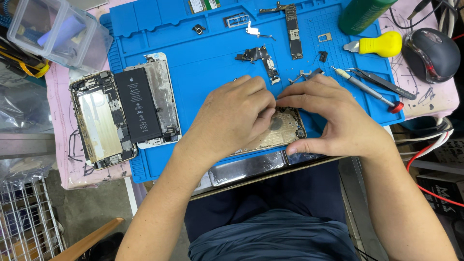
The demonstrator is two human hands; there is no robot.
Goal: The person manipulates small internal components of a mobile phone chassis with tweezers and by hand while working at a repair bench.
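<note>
Left hand: fingers pinched on phone shell.
Right hand: fingers clamp shell edge.
Risk: loose parts on blue mat may scatter if shell slips.

A blue work mat is covering the worktop. Two opened phone shells are lying at its left edge, one showing bare metal, the other carrying a black battery. A narrow circuit board, a yellow-handled tool, tweezers and a red-tipped screwdriver are lying farther back, and a computer mouse is sitting at the right.
</note>
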